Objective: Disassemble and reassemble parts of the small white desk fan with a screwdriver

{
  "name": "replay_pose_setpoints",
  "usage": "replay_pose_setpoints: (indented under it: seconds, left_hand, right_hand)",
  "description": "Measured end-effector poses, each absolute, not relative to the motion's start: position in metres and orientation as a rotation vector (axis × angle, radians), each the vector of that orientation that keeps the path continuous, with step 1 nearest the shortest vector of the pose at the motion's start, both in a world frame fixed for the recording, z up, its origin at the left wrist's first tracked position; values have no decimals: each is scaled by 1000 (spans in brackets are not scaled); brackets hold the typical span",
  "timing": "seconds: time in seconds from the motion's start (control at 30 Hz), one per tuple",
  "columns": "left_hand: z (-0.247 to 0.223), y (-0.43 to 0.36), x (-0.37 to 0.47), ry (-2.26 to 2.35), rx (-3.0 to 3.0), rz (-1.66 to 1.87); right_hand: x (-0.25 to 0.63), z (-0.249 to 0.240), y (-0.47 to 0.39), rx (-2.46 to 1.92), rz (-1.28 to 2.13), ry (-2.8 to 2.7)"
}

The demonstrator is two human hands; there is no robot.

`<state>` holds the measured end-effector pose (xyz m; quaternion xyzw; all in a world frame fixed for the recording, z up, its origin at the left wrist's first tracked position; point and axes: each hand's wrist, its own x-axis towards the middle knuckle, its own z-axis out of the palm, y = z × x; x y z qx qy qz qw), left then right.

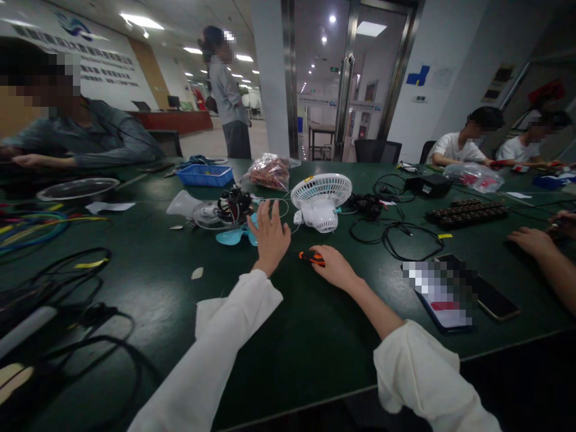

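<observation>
Toward the far edge of the bench (310, 366), about midway along it, sits the white fan (319, 211), its cage uppermost and its vented housing turned to the near edge. Left of it lie a bare motor (234, 206), a white base (183, 204) and a blue blade (230, 237). The left hand (270, 234) is raised with fingers spread, holding nothing, and covers part of the blade; whether it touches it I cannot tell. The right hand (333, 265) is closed around an orange-and-black tool (310, 258) that points left, nearer the near edge than the fan.

Close to the far edge are a blue tray (204, 175) and a bag (270, 173). Cables (90, 285) fill the left end. Toward the right end, two phones, one lit (438, 297) and one dark (499, 299), lie side by side near the near edge, with a co-worker's hand (533, 241) beyond them.
</observation>
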<state>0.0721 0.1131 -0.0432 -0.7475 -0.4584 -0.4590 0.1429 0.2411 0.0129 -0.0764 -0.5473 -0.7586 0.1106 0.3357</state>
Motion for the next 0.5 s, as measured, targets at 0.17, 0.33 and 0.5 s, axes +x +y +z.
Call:
replay_pose_setpoints:
  seconds: [0.17,0.33,0.5]
  left_hand:
    - [-63,83,108,-1506,-2425,-1344]
    - [-73,80,113,-1542,-2623,-1237]
    - [-77,82,107,-1602,-2701,-1152]
  right_hand:
    - [239,-78,13,-1390,246,-2028]
    - [260,-89,26,-1553,200,-1632]
    - [302,-105,57,-1713,161,-1359]
